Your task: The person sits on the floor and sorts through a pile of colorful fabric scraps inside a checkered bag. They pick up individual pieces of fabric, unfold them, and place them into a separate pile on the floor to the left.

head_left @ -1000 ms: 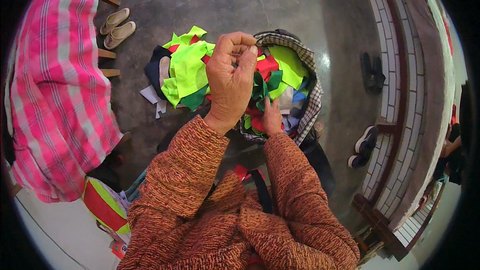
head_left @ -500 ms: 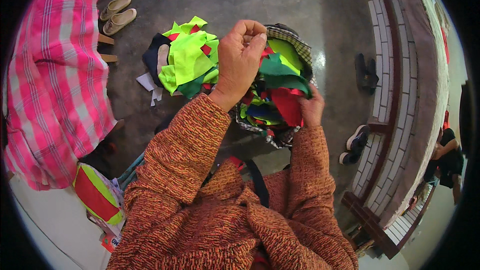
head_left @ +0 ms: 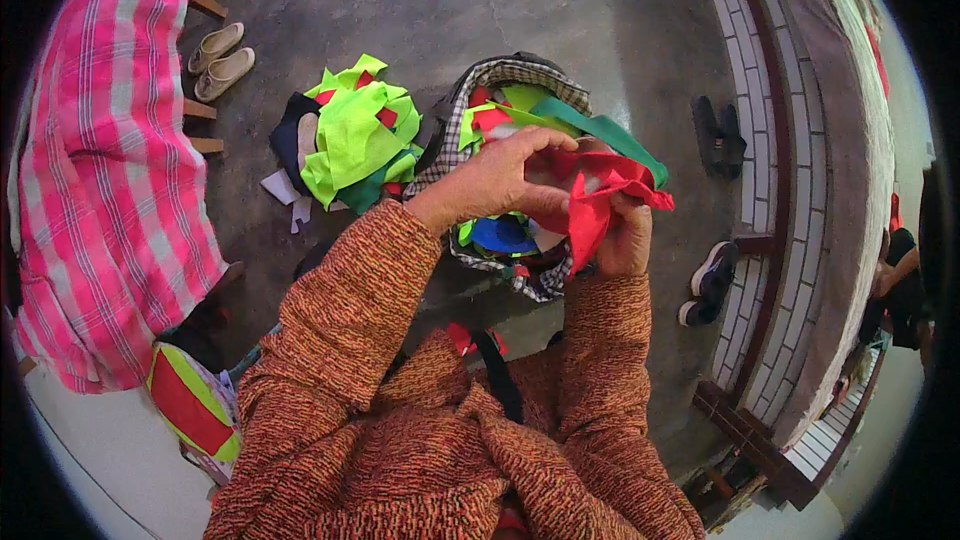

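Note:
A red cloth scrap (head_left: 600, 205) is bunched up over the checked cloth bag (head_left: 555, 88), and my right hand (head_left: 630, 240) grips its right side. Beside it a green cloth strip (head_left: 610, 135) stretches across the bag to the same hand. My left hand (head_left: 490, 180) reaches over the bag from the left, thumb and forefinger apart at the edge of the red scrap. Some of its other fingers are hidden. Inside the bag lie more scraps, among them a blue piece (head_left: 503, 235) and lime green ones. To the left, a pile of lime green scraps (head_left: 362, 135) rests on the floor.
Pale slip-on shoes (head_left: 225, 73) stand by a pink checked cloth (head_left: 110, 140) at the left. Dark shoes (head_left: 718, 135) and sneakers (head_left: 712, 282) line the white-brick ledge (head_left: 765, 130) at the right. White scraps (head_left: 285, 190) lie beside the pile. Another person (head_left: 900, 285) shows at the far right.
My left hand has come down from above the bag to the red scrap, its fingers parting. The right hand has lifted the red scrap, and the green strip now lies stretched out.

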`<state>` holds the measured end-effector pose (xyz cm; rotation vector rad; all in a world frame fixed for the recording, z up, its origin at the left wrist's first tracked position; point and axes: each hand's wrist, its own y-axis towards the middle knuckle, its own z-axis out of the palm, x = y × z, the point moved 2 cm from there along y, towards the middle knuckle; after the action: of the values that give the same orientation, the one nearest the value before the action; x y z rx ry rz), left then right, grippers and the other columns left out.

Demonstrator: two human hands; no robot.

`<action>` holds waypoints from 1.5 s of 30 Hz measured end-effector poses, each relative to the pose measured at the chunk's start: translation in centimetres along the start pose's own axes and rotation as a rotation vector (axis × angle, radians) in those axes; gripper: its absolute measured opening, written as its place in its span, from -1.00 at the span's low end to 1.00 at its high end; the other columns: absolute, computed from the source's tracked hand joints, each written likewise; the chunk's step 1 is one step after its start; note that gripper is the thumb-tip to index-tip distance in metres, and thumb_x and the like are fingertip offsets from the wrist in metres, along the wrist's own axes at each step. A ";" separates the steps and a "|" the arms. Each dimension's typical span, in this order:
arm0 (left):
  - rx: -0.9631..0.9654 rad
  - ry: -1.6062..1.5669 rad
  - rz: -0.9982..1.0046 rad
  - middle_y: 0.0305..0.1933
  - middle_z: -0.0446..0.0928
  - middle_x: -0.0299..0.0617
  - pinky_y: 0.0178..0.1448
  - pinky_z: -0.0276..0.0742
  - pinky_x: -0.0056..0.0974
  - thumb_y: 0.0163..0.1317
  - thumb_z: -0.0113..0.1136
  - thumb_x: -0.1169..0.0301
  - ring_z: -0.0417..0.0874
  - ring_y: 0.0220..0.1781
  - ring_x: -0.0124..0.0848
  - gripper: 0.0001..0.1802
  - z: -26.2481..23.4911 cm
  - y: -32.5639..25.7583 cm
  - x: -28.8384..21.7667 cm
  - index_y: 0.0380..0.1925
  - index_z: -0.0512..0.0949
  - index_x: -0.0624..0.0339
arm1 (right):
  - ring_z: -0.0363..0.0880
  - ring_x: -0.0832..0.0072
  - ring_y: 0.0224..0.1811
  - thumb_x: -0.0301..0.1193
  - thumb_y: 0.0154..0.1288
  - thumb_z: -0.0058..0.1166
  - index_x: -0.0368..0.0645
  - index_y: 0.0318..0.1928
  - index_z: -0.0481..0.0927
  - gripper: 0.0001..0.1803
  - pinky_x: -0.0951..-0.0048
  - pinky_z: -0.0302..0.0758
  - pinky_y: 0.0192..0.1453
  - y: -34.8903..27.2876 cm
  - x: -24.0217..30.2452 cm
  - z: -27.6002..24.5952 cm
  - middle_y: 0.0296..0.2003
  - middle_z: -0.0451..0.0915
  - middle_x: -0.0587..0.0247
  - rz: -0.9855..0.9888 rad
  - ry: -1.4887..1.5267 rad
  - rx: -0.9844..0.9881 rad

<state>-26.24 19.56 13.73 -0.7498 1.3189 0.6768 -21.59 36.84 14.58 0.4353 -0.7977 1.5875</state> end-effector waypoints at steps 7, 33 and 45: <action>-0.028 -0.117 -0.101 0.07 0.47 -0.14 0.09 0.46 -0.35 0.08 0.27 0.51 0.52 0.06 -0.41 -0.34 1.8 0.6 -0.2 0.21 0.26 0.26 | 0.53 0.31 0.02 -0.51 0.15 0.11 -0.28 0.09 0.35 -0.53 0.28 0.49 0.13 -0.1 -1.0 -0.9 -0.01 0.51 0.11 0.069 -0.035 0.004; -0.379 -0.910 -0.048 0.07 0.49 -0.21 0.27 0.36 -0.23 0.36 0.00 0.32 0.49 0.12 -0.40 -0.68 -1.3 0.5 0.4 0.06 0.40 0.19 | 0.56 0.42 -0.06 -0.40 0.36 -0.03 -0.17 0.05 0.43 -0.72 0.30 0.55 0.01 -0.1 2.7 -3.4 -0.09 0.56 0.18 -0.268 -0.051 -0.036; -0.310 -1.005 -0.064 0.05 0.51 -0.24 0.24 0.39 -0.19 0.39 -0.05 0.31 0.51 0.09 -0.38 -0.73 -1.3 0.4 1.1 0.01 0.44 0.13 | 0.52 0.44 -0.03 -0.72 -0.12 0.21 -0.14 0.39 0.01 0.02 0.40 0.46 0.10 0.1 2.5 0.3 -0.03 0.50 0.16 -0.039 -0.300 -0.039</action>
<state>-27.22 18.74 12.45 -0.5556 0.2738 1.0332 -22.20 38.42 16.49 0.6668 -1.0384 1.4864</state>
